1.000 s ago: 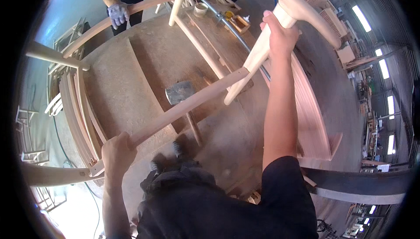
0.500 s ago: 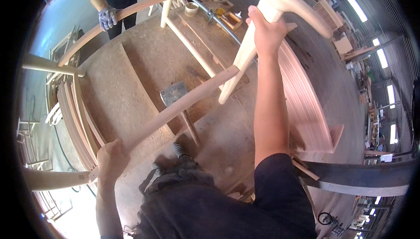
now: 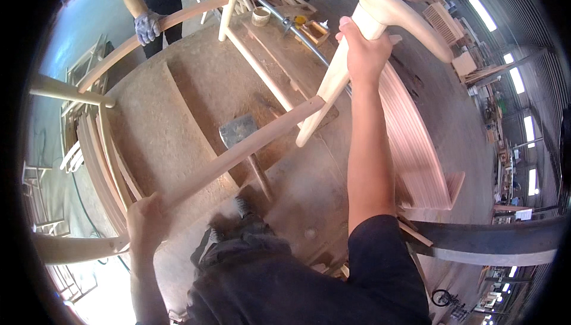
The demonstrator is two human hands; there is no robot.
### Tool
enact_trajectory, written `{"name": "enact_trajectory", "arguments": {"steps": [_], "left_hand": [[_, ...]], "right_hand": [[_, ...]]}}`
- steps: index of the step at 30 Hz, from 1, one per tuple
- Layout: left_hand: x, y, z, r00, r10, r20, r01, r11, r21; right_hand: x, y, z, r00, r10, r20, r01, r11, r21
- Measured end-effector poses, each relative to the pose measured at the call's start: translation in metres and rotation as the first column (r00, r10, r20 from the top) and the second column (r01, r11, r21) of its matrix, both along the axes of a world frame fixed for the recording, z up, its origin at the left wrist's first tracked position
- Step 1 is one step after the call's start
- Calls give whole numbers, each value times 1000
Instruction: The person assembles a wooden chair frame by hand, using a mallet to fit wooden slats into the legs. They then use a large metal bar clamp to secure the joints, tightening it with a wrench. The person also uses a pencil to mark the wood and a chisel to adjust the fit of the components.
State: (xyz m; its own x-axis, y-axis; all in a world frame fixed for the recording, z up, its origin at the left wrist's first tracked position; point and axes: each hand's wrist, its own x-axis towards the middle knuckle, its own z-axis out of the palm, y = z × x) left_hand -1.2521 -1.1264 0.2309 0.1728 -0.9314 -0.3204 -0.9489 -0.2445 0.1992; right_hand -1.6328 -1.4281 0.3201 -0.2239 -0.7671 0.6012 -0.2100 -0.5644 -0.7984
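Observation:
A wooden chair frame spans the view. My right hand point(image 3: 367, 54) is closed around its pale leg point(image 3: 333, 81), just under the curved top piece point(image 3: 410, 6). My left hand point(image 3: 144, 221), somewhat blurred, grips the left end of a brown rail point(image 3: 238, 149), next to another pale leg point(image 3: 80, 247). The rail's right end meets the leg my right hand holds; I cannot tell how tightly they fit. Beneath the rail a mallet point(image 3: 238, 130) lies with its handle toward me. Across from me, a co-worker's gloved hand point(image 3: 147, 27) rests on the far brown rail point(image 3: 113, 56).
A worn workbench point(image 3: 148, 99) lies below the frame. On it are a metal bar clamp point(image 3: 291, 26), a small round tub point(image 3: 260, 16) and a wooden box point(image 3: 314, 32). Stacked wood strips point(image 3: 410, 140) lie at right, curved strips point(image 3: 98, 158) at left.
Both hands keep their hold, and the frame has shifted only slightly in view. The co-worker's gloved hand stays on the far rail, while their other hand has moved a little to the right.

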Motion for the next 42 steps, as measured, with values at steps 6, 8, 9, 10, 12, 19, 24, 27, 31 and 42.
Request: {"name": "enact_trajectory", "arguments": {"steps": [6,8,9,10,12,19,24,27,31,42], "left_hand": [[11,15,-25,978,-179,106,185,981,-54],[7,14,7,997,-33,-71,24,991,-130],[11,15,2,999,-27,-21,25,997,-78],[13,9,-4,999,-25,31,26,999,-42],[8,15,-40,995,12,101,-12,1000,4],[10,13,4,1000,0,9,-1,999,33],[17,23,-44,970,-156,189,156,988,17],[13,17,5,992,-128,-17,124,982,-139],[12,16,-16,999,33,-25,-34,999,-34],[13,30,-69,994,105,16,-104,994,-12]], "right_hand": [[10,-3,0,998,26,49,-25,1000,-12],[10,0,3,999,15,34,-16,1000,9],[11,4,2,999,22,37,-23,1000,8],[14,4,4,999,28,41,-28,1000,-9],[22,4,0,998,42,52,-42,999,-1],[10,8,-1,1000,-5,31,5,1000,9],[21,2,1,999,25,29,-25,1000,-11],[9,1,-2,999,-1,37,0,1000,7],[16,2,0,1000,17,19,-17,1000,-21],[18,-1,-1,999,46,20,-45,999,-11]]}}
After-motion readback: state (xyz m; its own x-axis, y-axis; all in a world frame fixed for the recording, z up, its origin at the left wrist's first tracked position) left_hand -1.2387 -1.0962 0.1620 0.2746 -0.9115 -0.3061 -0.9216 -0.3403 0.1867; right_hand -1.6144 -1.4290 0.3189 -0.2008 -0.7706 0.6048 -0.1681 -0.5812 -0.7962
